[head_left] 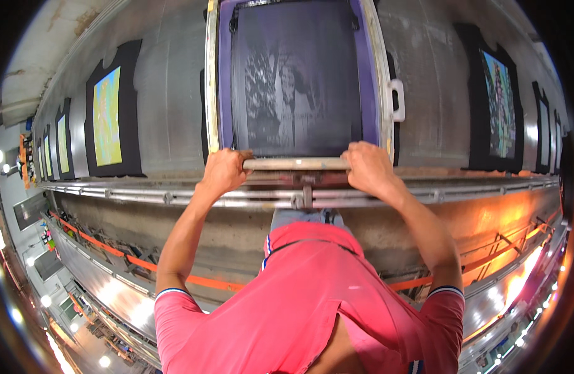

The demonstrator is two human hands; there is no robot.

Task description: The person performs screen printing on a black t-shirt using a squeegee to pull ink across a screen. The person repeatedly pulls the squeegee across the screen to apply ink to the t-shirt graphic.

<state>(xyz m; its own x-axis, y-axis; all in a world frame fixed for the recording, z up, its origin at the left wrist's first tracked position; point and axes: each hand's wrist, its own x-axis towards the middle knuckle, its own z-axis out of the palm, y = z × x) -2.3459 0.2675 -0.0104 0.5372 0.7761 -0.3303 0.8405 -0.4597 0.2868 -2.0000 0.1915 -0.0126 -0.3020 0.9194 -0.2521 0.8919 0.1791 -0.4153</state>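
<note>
My left hand (227,168) and my right hand (368,167) are closed on the two ends of a pale wooden bar (298,164) that lies across the near end of a printing screen (299,93). The screen has a dark mesh with a pale tree-like design, purple borders and a light frame with a white handle (397,100) on its right side. Black cloth peeks out from beneath both sides of the frame, though most of what lies under the screen is hidden.
Black shirts with colored prints (106,118) (497,103) lie along the long grey metal table (424,62) on both sides. A metal rail (249,198) runs along its near edge, in front of my body. Orange bars (134,259) and lit metal surfaces stand behind me.
</note>
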